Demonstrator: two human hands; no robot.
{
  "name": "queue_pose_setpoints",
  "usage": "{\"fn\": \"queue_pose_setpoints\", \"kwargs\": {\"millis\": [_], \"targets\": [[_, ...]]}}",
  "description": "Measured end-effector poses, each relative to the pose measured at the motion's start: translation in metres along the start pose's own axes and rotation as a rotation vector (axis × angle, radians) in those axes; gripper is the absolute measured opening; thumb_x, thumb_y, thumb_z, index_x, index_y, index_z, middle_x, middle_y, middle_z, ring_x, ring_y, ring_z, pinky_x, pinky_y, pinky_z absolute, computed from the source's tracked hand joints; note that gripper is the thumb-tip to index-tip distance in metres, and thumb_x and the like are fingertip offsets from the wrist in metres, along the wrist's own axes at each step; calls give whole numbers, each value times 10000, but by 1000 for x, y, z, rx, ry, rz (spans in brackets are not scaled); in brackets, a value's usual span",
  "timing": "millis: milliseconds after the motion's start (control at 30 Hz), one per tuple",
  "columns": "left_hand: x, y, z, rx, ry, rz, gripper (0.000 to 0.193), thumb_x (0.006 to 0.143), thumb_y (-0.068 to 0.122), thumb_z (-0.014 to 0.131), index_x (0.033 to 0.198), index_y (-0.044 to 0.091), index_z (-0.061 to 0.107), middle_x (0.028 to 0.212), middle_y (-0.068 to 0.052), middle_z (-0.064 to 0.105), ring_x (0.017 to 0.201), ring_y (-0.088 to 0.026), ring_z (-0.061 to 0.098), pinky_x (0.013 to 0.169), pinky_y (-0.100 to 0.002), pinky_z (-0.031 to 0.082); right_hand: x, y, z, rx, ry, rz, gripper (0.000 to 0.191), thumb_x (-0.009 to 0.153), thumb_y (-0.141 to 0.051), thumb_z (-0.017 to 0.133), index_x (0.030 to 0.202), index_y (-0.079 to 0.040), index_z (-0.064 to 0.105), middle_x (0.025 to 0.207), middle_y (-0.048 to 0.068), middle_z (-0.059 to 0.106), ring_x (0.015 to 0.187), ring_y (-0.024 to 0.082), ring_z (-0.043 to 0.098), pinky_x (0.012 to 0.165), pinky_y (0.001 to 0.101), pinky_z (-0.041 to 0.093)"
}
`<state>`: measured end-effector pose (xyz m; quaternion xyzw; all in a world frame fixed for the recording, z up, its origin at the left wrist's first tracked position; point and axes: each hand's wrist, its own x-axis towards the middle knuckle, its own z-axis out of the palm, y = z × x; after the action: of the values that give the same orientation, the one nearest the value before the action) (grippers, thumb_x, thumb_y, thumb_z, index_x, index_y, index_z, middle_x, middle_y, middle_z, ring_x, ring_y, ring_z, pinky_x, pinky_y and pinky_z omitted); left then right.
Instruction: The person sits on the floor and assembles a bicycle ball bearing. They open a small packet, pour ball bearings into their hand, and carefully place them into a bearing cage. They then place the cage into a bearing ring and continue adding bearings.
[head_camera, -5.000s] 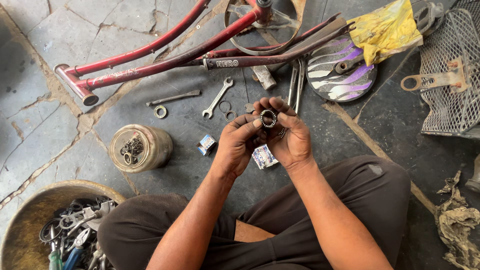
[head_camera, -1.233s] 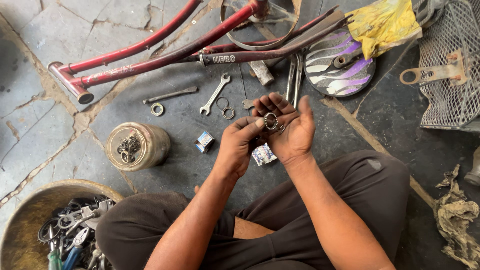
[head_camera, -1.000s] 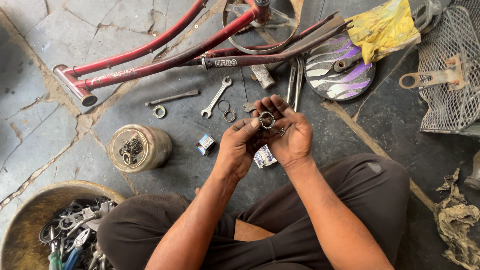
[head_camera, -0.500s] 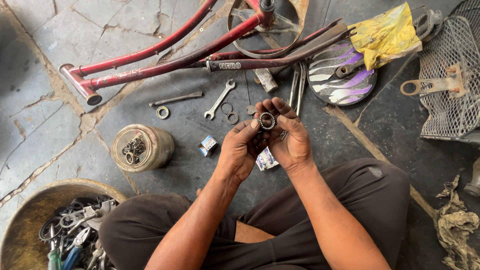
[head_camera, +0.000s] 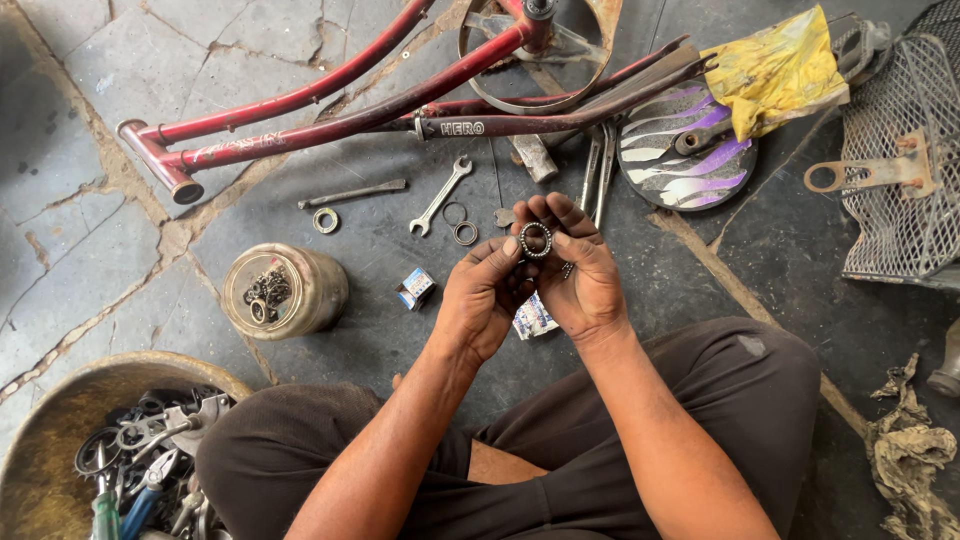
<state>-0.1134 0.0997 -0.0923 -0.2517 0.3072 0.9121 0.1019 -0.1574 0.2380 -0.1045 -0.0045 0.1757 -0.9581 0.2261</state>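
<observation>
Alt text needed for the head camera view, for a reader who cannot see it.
A seated person holds a small bearing ring between the left hand and right hand. On the stone floor beyond lie a red bicycle frame, a spanner and a jar of parts.

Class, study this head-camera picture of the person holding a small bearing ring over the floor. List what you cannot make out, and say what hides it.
- Bearing ring, head view: too small to count its balls.
- Right hand palm: turned away, so anything else in it is hidden.
- Small packet on the floor: mostly covered by the left hand.
- Bowl of tools: cut off by the picture's bottom-left corner.
- Wire basket: cut off by the right edge.
</observation>
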Motion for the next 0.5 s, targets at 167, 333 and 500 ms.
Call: {"fn": "queue_pose_setpoints", "kwargs": {"millis": [167,333,500], "targets": [[1,-1,-1,-18,-24,-8,222,936,227,740,1063,53,685,936,-20,718,840,-126,650,786,-293,539,0,-1,-1,43,-17,-6,341,964,1,691,1303,-36,687,1325,118,698,1307,287,624,1143,404,524],[3,-2,-5,-41,-36,-6,212,939,217,737,1065,54,689,939,-18,721,833,-121,655,776,-283,544,1,0,-2,-5,-17,2,371,950,12,731,1313,-53,682,1339,111,692,1325,278,610,1155,402,509],[4,-4,-5,-38,-15,-7,211,937,213,742,1067,53,697,931,-19,717,813,-114,652,754,-269,548,1,-1,-1,33,-16,-1,375,943,8,736,1310,-43,682,1342,116,690,1336,284,609,1157,404,513]]}}
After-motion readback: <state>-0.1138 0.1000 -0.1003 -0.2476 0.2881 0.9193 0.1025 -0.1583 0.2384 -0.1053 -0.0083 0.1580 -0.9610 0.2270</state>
